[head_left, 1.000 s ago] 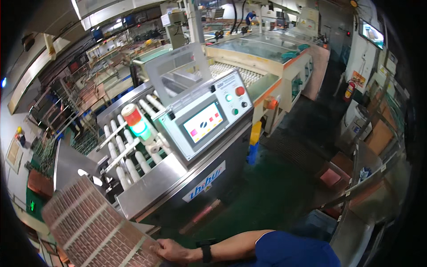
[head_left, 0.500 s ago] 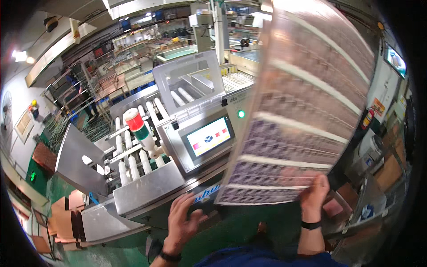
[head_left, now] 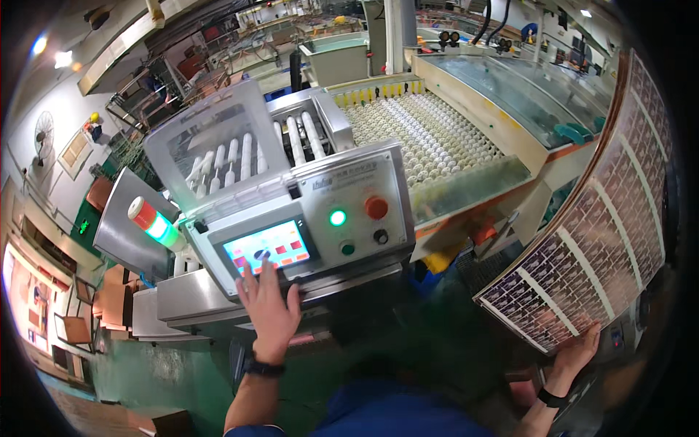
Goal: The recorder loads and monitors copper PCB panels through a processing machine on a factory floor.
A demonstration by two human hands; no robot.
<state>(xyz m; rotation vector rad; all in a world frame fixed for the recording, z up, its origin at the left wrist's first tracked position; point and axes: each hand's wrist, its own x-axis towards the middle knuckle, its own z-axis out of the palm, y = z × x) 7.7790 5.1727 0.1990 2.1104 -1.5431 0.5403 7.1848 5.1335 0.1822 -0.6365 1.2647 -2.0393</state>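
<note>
A long industrial conveyor machine with beds of white rollers [head_left: 419, 138] runs across the scene. To the person's right, the large thin coppery panel with a dark repeating pattern and pale bands [head_left: 591, 229] is held tilted in the air, beside the machine and apart from the control box. Half a second ago it covered part of that box; it has since swung out to the right, baring the buttons.

The grey box-shaped control console [head_left: 319, 210] faces the person, a clear hinged plastic lid [head_left: 218, 138] raised behind it. The right hand [head_left: 575, 355] pinches the panel's near edge close to its lowest corner; the fingers behind are partly hidden. The left hand [head_left: 271, 309], which was in the air below the console, has come to the lit rectangular touchscreen [head_left: 271, 246], fingers spread, tips over its lower edge; whether they touch the glass cannot be told. The change seems to leave the left hand free for the console while the right alone bears the panel.

Smallest are the round red knob [head_left: 376, 207] and the glowing green button [head_left: 338, 218].
</note>
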